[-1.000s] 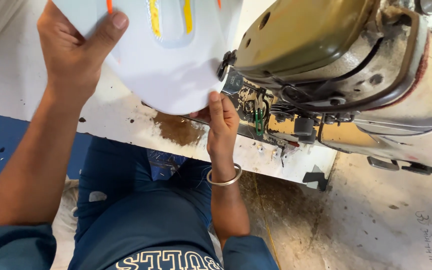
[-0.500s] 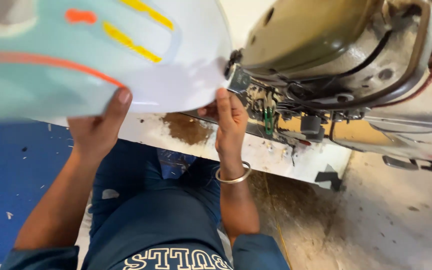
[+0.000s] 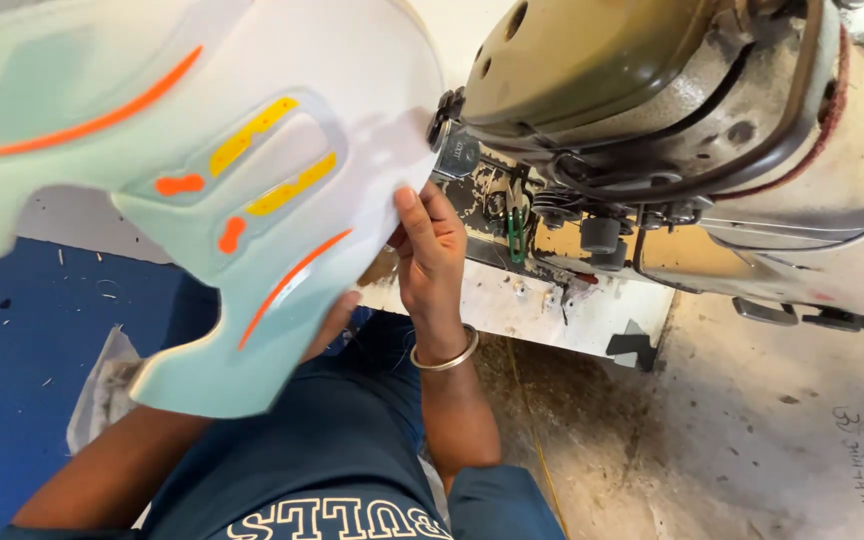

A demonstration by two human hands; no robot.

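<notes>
A large flat panel [image 3: 132, 190], pale mint and white with orange and yellow stripes, is held up in front of an olive sewing machine [image 3: 602, 80]. My right hand [image 3: 430, 250], with a metal bangle at the wrist, pinches the panel's right edge close to the machine's needle area. My left hand [image 3: 337, 318] is under the panel's lower part, holding it from below; only a bit of it shows, with the forearm coming out beneath. The panel hides most of the table's left side.
The machine stands on a worn white table [image 3: 552, 305] with a stained edge. A blue floor mat [image 3: 12, 360] lies at the left with a crumpled scrap [image 3: 102, 385] on it. Dirty concrete floor [image 3: 772, 440] is at the right.
The panel has turned and swung down to the left. My left hand went from gripping its upper edge to under its lower part. My right hand stayed at the machine.
</notes>
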